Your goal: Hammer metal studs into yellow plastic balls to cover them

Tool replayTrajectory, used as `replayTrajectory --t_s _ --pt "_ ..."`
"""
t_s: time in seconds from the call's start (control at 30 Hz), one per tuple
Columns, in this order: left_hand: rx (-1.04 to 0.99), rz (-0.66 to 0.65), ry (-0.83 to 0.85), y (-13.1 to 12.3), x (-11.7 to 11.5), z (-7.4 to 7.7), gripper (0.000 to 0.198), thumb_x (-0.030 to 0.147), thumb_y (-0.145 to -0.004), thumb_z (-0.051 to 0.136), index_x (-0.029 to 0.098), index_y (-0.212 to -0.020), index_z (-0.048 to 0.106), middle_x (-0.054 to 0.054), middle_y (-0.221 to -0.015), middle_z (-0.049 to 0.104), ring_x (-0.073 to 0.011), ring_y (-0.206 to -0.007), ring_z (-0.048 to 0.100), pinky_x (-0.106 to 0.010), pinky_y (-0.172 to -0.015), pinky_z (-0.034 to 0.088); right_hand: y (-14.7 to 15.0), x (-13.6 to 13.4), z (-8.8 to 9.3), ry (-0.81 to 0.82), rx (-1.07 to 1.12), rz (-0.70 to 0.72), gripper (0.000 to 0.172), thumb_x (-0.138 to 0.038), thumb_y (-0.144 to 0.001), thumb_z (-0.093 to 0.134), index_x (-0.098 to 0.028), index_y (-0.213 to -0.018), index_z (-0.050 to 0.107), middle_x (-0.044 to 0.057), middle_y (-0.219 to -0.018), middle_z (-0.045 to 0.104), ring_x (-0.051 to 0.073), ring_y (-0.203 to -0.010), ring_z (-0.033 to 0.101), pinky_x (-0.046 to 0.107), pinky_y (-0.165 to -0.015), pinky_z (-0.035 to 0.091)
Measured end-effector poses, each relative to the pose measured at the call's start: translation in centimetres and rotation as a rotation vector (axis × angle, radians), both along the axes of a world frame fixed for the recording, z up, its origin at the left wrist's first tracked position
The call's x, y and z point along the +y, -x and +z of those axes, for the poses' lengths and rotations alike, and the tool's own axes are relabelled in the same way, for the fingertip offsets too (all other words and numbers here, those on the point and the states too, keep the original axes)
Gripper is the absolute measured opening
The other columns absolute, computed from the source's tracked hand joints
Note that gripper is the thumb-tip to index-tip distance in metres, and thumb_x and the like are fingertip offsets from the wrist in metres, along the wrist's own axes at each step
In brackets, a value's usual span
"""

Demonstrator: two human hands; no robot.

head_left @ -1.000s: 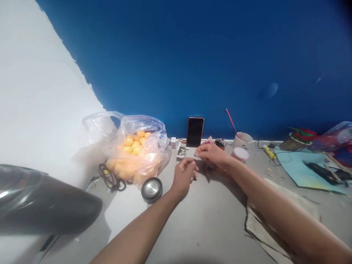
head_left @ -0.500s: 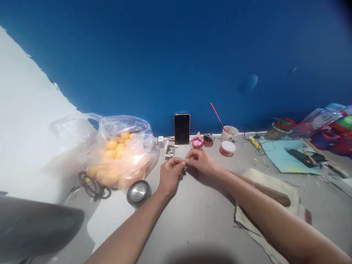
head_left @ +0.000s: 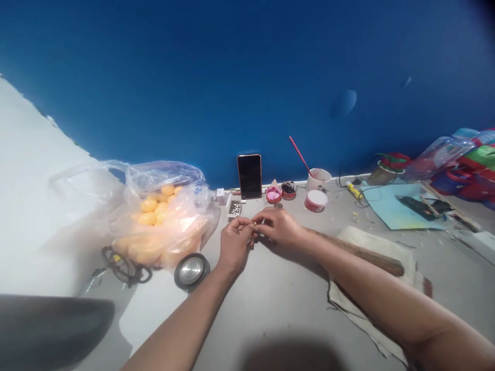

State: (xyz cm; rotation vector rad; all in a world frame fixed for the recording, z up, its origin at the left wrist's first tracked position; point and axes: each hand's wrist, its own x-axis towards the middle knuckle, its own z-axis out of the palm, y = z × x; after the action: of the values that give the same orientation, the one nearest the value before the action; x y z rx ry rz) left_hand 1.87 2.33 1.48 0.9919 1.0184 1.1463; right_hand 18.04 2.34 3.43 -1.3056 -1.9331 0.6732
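My left hand and my right hand meet over the middle of the grey table, fingertips pinched together. Something tiny sits between them, too small to make out. Just beyond the left fingers lies a small open box of little shiny pieces. A phone leans upright on the blue wall behind my hands. Past my right hand are a small red dish of pink bits and a round container with dark pieces.
Left: a plastic bag of yellow-orange round things, a round metal lid, a black cord. Right: a white cup with a red stick, a red-and-white tub, a wooden rod on cloth, a light blue sheet.
The view has shifted slightly, so most things sit a little further left. My hands stay together at the fingertips, the right fingers now bent a little more over the left.
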Motion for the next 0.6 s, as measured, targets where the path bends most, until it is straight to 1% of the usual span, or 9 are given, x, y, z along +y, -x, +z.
replayTrajectory --t_s 0.13,0.23,0.3,0.33,0.4,0.43,0.5,0.53,0.6 --pt "0.02 -0.007 -0.008 0.0 -0.1 -0.1 0.023 0.03 -0.071 0.078 0.017 -0.078 0.06 0.003 -0.053 0.061 -0.009 -0.043 0.051 -0.021 -0.046 0.037 0.0 -0.1 0.2 0.013 -0.059 -0.036 0.011 -0.019 -0.088 0.069 -0.022 -0.089 0.08 0.003 -0.09 0.076 0.016 -0.085 0.066 0.026 -0.077 0.044" --pt "-0.031 -0.024 0.01 0.2 0.1 -0.3 0.029 0.042 -0.076 0.076 0.017 -0.079 0.061 0.001 -0.056 0.061 -0.0098 -0.045 0.051 -0.022 -0.047 0.038 -0.1 0.0 0.3 0.013 -0.02 -0.057 0.012 -0.015 -0.086 0.068 -0.021 -0.084 0.078 0.002 -0.088 0.076 0.016 -0.086 0.066 0.027 -0.079 0.045" --pt "-0.13 -0.018 0.019 0.4 0.3 -0.5 0.032 0.048 -0.08 0.07 0.016 -0.083 0.063 -0.002 -0.067 0.066 -0.0121 -0.053 0.057 -0.024 -0.05 0.042 -0.3 0.3 0.3 0.048 0.077 -0.061 0.011 -0.015 -0.084 0.067 -0.02 -0.081 0.077 0.002 -0.085 0.075 0.016 -0.082 0.066 0.027 -0.078 0.047" --pt "-0.187 -0.014 0.024 0.5 0.4 -0.5 0.031 0.046 -0.08 0.069 0.016 -0.086 0.064 -0.004 -0.076 0.068 -0.0136 -0.06 0.061 -0.025 -0.053 0.045 -0.4 0.5 0.3 0.085 0.143 -0.068 0.01 -0.017 -0.083 0.067 -0.02 -0.08 0.076 0.001 -0.082 0.074 0.015 -0.078 0.065 0.027 -0.075 0.047" --pt "-0.254 -0.017 0.042 0.7 0.5 -0.4 0.028 0.035 -0.074 0.071 0.016 -0.094 0.064 -0.006 -0.09 0.07 -0.0151 -0.072 0.066 -0.025 -0.06 0.049 -0.8 0.9 0.2 0.19 0.287 -0.088 0.007 -0.021 -0.081 0.068 -0.018 -0.078 0.073 0.0 -0.073 0.071 0.014 -0.066 0.062 0.027 -0.065 0.047" --pt "-0.249 -0.029 0.055 0.7 0.6 -0.4 0.032 0.028 -0.07 0.073 0.017 -0.098 0.063 -0.005 -0.093 0.07 -0.0149 -0.075 0.067 -0.025 -0.063 0.051 -1.0 1.1 0.2 0.241 0.358 -0.098 0.007 -0.024 -0.079 0.069 -0.018 -0.077 0.072 -0.001 -0.068 0.068 0.013 -0.06 0.059 0.026 -0.06 0.045" --pt "-0.202 -0.06 0.076 0.7 0.5 -0.3 0.044 0.019 -0.064 0.076 0.018 -0.104 0.059 -0.004 -0.094 0.07 -0.014 -0.074 0.068 -0.027 -0.068 0.053 -1.4 1.5 0.0 0.327 0.496 -0.102 0.012 -0.029 -0.075 0.074 -0.017 -0.078 0.072 -0.002 -0.06 0.063 0.011 -0.052 0.053 0.025 -0.052 0.041" --pt "-0.183 -0.07 0.082 0.6 0.5 -0.3 0.049 0.018 -0.063 0.077 0.019 -0.108 0.057 -0.003 -0.095 0.07 -0.0142 -0.073 0.068 -0.028 -0.068 0.054 -1.6 1.7 -0.2 0.362 0.567 -0.094 0.017 -0.032 -0.073 0.077 -0.017 -0.079 0.072 -0.003 -0.058 0.061 0.01 -0.051 0.05 0.024 -0.05 0.038" --pt "-0.16 -0.083 0.078 0.5 0.3 -0.2 0.055 0.023 -0.065 0.081 0.02 -0.113 0.054 -0.004 -0.1 0.069 -0.0148 -0.068 0.068 -0.03 -0.064 0.055 -1.9 2.0 -0.5 0.422 0.702 -0.067 0.024 -0.035 -0.069 0.082 -0.017 -0.081 0.072 -0.003 -0.059 0.061 0.008 -0.049 0.046 0.022 -0.047 0.033"
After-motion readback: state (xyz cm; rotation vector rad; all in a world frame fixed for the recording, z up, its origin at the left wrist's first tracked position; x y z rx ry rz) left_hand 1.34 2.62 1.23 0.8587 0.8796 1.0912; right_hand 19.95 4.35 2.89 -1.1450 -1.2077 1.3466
